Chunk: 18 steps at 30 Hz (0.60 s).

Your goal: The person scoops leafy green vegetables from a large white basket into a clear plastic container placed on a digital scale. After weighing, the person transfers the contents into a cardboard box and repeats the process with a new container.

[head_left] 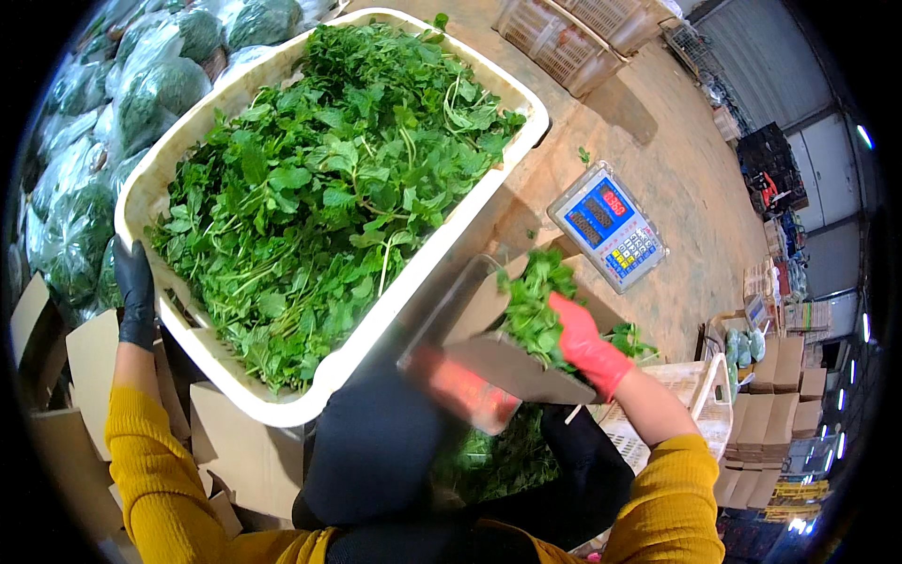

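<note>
A large white plastic tub [338, 381] heaped with leafy green mint [319, 179] stands at the upper left, tilted toward me. My left hand [134, 291], in a black glove, grips the tub's near left rim; some of its fingers are hidden. My right hand [584, 343], in a red glove, is closed round a bunch of mint [538, 310]. It holds the bunch over an open cardboard box [512, 371] with raised flaps. Past the box, a digital scale display [609, 226] with red digits and a keypad faces me.
Clear bags of greens [160, 89] pile up at the far left, above open cardboard boxes [244, 442]. A white crate [667, 399] stands right of my right forearm. Greens [507, 461] lie between my legs. Beige crates [564, 42] stand at the back; stacked cartons [761, 414] are at far right.
</note>
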Available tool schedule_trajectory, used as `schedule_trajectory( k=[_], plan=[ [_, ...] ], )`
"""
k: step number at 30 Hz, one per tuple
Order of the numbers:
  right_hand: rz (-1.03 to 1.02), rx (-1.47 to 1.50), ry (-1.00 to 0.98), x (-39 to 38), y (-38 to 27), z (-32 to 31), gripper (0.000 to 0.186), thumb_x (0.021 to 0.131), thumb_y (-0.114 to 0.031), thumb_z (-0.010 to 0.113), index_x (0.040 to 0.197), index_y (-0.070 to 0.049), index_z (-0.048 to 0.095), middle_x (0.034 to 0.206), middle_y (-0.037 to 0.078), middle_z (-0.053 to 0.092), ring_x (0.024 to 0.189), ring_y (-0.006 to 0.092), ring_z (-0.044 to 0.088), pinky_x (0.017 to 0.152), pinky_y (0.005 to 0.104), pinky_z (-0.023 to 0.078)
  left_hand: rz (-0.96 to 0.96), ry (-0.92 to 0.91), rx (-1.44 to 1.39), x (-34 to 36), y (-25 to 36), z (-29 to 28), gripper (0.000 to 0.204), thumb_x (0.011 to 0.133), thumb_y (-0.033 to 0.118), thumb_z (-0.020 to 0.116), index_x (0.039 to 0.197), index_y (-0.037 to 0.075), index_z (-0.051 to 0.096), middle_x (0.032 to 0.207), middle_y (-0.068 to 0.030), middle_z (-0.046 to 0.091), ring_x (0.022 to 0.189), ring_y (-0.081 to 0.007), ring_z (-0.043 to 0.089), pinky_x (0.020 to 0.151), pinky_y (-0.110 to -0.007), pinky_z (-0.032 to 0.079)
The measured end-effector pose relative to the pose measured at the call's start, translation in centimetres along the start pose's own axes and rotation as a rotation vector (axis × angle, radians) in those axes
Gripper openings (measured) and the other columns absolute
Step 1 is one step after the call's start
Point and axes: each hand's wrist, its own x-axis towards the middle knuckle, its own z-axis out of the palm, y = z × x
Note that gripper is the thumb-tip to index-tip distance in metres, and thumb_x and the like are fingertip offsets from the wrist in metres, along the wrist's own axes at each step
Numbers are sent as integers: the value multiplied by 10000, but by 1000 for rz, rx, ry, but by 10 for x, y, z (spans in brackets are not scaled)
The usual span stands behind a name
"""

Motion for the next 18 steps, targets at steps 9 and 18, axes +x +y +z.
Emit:
schedule_trajectory(
  k=[9, 18],
  plan=[
    [157, -510, -394, 14, -18, 79, 123, 652, -96, 534, 757, -50, 580, 739, 201, 570, 743, 387, 540, 635, 466, 429, -52, -121, 16, 10, -9, -10, 469, 874, 262, 486, 1233, -28, 403, 1146, -211, 519, 1033, -301, 516, 895, -366, 387],
    [267, -469, -477, 19, -127, -21, 543, 655, -283, 650, 1128, -51, 519, 999, 189, 597, 935, 368, 554, 821, 429, 440, -81, -75, -30, -1, 18, -10, 470, 867, 244, 483, 1239, -25, 389, 1158, -223, 502, 1056, -317, 506, 912, -368, 373]
  ],
)
